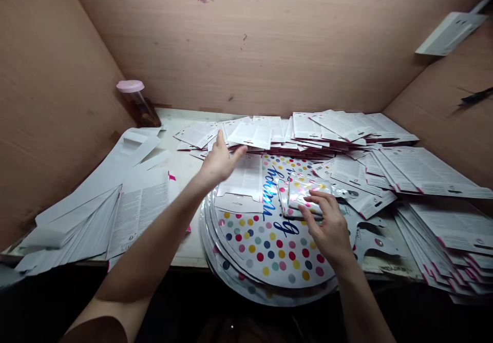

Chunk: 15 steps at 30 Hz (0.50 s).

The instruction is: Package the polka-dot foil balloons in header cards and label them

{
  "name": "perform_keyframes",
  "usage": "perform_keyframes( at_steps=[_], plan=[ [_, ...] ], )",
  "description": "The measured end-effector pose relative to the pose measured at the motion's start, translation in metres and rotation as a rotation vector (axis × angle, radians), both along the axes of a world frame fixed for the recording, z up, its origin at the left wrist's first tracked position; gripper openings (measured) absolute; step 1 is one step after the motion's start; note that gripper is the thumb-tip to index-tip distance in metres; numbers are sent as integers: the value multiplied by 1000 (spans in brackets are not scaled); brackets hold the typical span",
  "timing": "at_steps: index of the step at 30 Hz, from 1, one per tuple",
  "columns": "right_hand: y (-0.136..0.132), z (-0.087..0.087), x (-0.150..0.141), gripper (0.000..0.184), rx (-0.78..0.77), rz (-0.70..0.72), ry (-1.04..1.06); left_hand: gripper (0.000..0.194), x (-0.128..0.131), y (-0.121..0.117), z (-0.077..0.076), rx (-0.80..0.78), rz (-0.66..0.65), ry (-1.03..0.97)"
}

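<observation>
I logged the right hand (327,225) first, at the near edge of the work area. Its fingers were closed around a folded foil packet (306,194) with an iridescent, multicoloured surface. The packet was held just above a second flat foil packet (284,199), which lay on a stack of round foil balloons (265,250). The top balloon showed coloured polka dots and blue script lettering (275,194).

The left hand (219,163) was open, with its fingers spread, and was raised over the far edge of the balloon stack. It held nothing. The nearest item was a white printed card (244,177) lying on the balloons, and I could not confirm contact between the two.

The balloon stack overhung the near edge of the bench (185,250). To its left lay a fanned pile of white printed cards (88,220), with a loose die-cut card (131,153) beyond it. To the right were two fanned stacks of red-edged printed cards (447,240) (435,171), the nearer of which reached the bench's right corner.

Farther back, a long bank of similar cards (296,132) spread across the bench against a laminated wood panel (231,40). A clear jar with a pink lid (134,101) stood in the far left corner, tilted against the panel.
</observation>
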State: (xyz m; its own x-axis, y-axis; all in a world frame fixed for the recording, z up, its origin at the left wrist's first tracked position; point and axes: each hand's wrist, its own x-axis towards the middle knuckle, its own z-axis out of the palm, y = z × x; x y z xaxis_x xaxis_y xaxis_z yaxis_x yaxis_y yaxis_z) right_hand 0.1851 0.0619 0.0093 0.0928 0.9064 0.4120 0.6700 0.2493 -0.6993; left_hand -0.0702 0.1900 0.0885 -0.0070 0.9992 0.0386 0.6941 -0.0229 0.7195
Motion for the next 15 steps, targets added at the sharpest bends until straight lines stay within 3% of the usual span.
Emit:
perform_keyframes(
  at_steps=[3, 6, 9, 12, 15],
  plan=[
    [6, -6, 14, 24, 0, -4, -122, 90, 10, -23, -30, -29, -21, 422],
    [-5, -12, 3, 22, -44, 72, -97, 107, 6, -37, -65, -166, 91, 610],
    [-18, -16, -21, 20, -73, 177, -34, 90, -8, -30, -82, -246, 140, 514],
    [-28, -19, -44, 18, -103, 241, 113, 59, -22, -29, -81, -215, 213, 276],
    [-39, -19, -65, 22, -232, 236, 477, 29, -21, -60, -78, -90, 309, 100]
  ],
)
